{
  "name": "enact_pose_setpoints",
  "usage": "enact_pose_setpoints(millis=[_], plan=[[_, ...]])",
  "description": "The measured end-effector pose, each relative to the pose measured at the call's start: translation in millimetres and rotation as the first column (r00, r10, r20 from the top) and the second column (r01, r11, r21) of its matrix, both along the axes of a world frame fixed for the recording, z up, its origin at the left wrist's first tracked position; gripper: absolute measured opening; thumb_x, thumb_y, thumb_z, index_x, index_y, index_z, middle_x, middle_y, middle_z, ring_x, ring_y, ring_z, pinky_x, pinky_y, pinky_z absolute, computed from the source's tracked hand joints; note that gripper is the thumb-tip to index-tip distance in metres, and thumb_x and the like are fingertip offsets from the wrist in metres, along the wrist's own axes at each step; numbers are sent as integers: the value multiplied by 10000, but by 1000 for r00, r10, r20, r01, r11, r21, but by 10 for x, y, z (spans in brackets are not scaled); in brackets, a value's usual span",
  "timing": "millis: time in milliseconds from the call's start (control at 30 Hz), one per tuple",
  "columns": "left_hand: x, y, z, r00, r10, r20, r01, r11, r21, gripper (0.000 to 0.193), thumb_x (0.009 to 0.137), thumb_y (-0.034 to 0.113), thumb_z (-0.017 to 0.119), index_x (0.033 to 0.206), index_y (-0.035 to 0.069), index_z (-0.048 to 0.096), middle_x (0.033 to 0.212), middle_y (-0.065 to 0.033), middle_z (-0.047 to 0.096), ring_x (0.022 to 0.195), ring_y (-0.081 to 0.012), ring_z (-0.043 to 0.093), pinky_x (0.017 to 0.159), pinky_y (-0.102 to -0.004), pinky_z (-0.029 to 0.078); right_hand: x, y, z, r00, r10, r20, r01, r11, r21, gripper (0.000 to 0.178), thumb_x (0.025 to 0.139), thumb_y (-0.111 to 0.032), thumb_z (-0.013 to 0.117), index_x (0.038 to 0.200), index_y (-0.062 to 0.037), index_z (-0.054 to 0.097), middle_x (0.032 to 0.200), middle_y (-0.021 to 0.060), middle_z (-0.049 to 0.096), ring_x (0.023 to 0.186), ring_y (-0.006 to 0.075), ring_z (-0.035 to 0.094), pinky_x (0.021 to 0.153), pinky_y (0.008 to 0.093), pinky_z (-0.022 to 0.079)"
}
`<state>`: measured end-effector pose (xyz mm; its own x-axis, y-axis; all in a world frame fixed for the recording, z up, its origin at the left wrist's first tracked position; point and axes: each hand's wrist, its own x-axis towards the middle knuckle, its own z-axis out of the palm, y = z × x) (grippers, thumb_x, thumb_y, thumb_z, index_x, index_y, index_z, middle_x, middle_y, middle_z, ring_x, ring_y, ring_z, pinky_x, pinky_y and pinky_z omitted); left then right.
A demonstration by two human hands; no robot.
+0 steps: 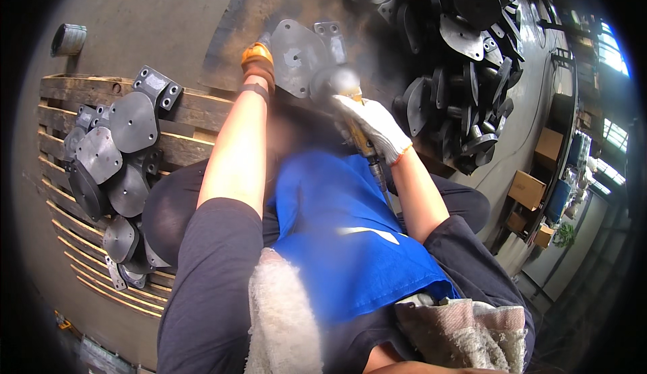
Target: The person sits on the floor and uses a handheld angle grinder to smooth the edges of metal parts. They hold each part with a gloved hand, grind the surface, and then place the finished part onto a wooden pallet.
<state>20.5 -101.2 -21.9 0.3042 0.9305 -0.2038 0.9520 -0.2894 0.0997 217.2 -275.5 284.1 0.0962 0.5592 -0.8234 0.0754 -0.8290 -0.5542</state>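
A grey steel bracket (294,54), a rounded plate with holes and a drilled end block, lies on the brown work surface ahead of me. My left hand (257,63), in an orange glove, is closed at the plate's left edge; its fingertips are partly hidden. In a white glove, my right hand (375,126) grips a slim yellow grinder (364,143), a hose or cord trailing from its lower end. The grinder's round disc head (335,81) is blurred and sits over the plate's lower right edge. Whether it touches the metal I cannot tell.
Several similar brackets (133,121) are piled on a slatted wooden pallet (192,108) at my left. A larger dark heap of metal parts (465,37) stands close on the right. Beyond it are cardboard boxes (526,190). A short cylindrical object (68,40) stands at far left.
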Motion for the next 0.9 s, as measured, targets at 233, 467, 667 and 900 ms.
enact_pose_setpoints(millis=[233, 467, 667, 900], plan=[[45, 19, 191, 920, 296, 256, -240, 943, -231, 320, 1081, 307, 474, 1268, 114, 648, 1187, -94, 726, 1129, -259, 684, 978, -339, 535, -61, 24, 117, 1000, -3, 18, 3, 1000, 5, 448, 956, -477, 638, 855, -45, 698, 737, 40, 657, 647, 138, 593, 628, 310, 488], [76, 27, 164, 922, 299, 246, -255, 947, -197, 306, 1069, 293, 492, 1259, 118, 656, 1180, -96, 728, 1116, -266, 690, 954, -353, 544, -28, 109, -15, 992, 112, 51, -115, 992, 43, 466, 960, -490, 629, 806, -54, 688, 720, 49, 651, 623, 138, 582, 600, 305, 473], [65, 18, 90, 964, 213, 160, -195, 973, -121, 295, 1059, 278, 505, 1251, 119, 662, 1171, -99, 731, 1101, -273, 696, 931, -367, 554, -178, 132, 129, 996, -51, -77, 52, 999, 8, 400, 946, -444, 690, 862, -54, 673, 727, 19, 617, 593, 127, 531, 557, 287, 434], [122, 3, -12, 994, 56, 90, -58, 998, 16, 279, 1045, 256, 514, 1214, 109, 680, 1116, -104, 742, 1049, -292, 709, 883, -393, 569, -123, 71, 101, 997, -70, -46, 71, 997, 18, 378, 943, -433, 709, 872, -65, 662, 716, 17, 606, 601, 116, 544, 550, 270, 432]])
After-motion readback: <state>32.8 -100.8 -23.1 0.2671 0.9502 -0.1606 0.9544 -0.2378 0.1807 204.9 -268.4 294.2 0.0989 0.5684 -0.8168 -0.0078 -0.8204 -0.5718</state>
